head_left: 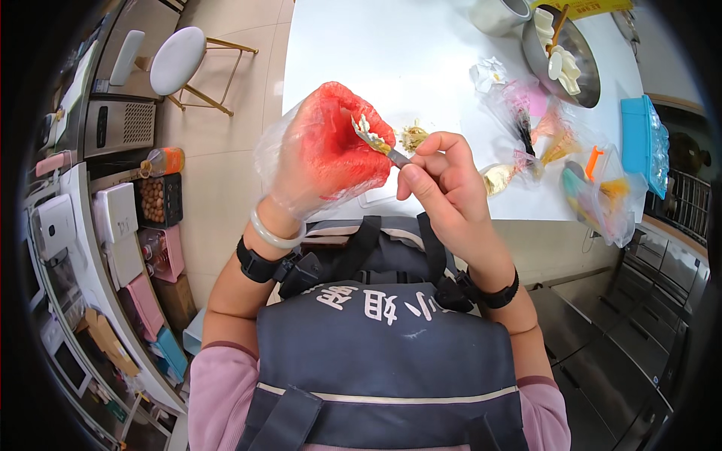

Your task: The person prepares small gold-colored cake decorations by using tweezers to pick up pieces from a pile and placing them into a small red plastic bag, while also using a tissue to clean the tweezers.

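Observation:
A clear plastic bag (272, 156), its surface thickly smeared with red cream (357, 174), covers my left hand (320, 143), whose fingers curve into a C shape. Between the thumb and fingers of my right hand (449, 177) is a small spatula (398, 157). Its blade reaches into the hollow of the red-coated bag and carries pale white and yellowish cream (367, 133). Just beyond the right fingertips, a yellow-brown cream smear (412, 137) marks the white table (361, 52). Part of the spatula's handle is hidden by my fingers.
Right of my hands lie several cream-filled piping bags (553, 135) and a crumpled white tissue (489, 72). Behind them stand a metal bowl (590, 83) with white pieces and a grey-white container (499, 13). A blue box (637, 143) sits at the right edge; a stool (178, 62) stands left.

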The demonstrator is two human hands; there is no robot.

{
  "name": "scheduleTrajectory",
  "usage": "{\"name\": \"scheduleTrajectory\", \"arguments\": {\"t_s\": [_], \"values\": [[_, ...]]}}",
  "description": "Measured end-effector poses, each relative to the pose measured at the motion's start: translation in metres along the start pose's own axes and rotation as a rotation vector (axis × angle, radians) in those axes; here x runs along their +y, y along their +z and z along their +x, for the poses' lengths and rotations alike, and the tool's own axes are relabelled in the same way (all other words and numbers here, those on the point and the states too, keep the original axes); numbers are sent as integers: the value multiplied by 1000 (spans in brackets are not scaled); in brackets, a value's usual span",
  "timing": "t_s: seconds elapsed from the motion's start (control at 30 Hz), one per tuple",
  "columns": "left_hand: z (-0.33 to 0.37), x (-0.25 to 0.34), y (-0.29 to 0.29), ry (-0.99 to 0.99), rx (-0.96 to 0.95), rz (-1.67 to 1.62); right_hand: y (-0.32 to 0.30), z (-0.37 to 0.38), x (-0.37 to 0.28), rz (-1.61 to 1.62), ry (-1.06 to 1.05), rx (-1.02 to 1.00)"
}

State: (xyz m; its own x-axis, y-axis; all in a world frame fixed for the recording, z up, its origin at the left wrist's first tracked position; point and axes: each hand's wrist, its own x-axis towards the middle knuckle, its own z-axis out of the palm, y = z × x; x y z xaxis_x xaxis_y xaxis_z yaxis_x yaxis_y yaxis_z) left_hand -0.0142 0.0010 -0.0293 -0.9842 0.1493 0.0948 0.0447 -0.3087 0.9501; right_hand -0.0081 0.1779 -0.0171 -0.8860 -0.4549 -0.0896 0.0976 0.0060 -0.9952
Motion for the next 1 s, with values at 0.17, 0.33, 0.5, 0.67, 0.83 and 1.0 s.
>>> {"name": "scheduleTrajectory", "arguments": {"t_s": [0.17, 0.33, 0.5, 0.67, 0.83, 1.0], "values": [[-1, 6, 5, -229, 122, -179, 2, -1, 2, -101, -51, 54], [-8, 1, 1, -177, 151, -191, 9, -5, -2, -207, -89, 69], [-8, -5, -3, -154, 183, -259, 9, -7, -1, -375, -137, 151], [-10, -7, -14, -166, 217, -178, 3, -12, 3, -329, -72, 153], [-9, -15, -32, -54, 253, -261, -3, -16, -1, -366, -75, 182], [-9, -11, -25, -103, 175, -286, 2, -8, 3, -386, -163, 314]]}}
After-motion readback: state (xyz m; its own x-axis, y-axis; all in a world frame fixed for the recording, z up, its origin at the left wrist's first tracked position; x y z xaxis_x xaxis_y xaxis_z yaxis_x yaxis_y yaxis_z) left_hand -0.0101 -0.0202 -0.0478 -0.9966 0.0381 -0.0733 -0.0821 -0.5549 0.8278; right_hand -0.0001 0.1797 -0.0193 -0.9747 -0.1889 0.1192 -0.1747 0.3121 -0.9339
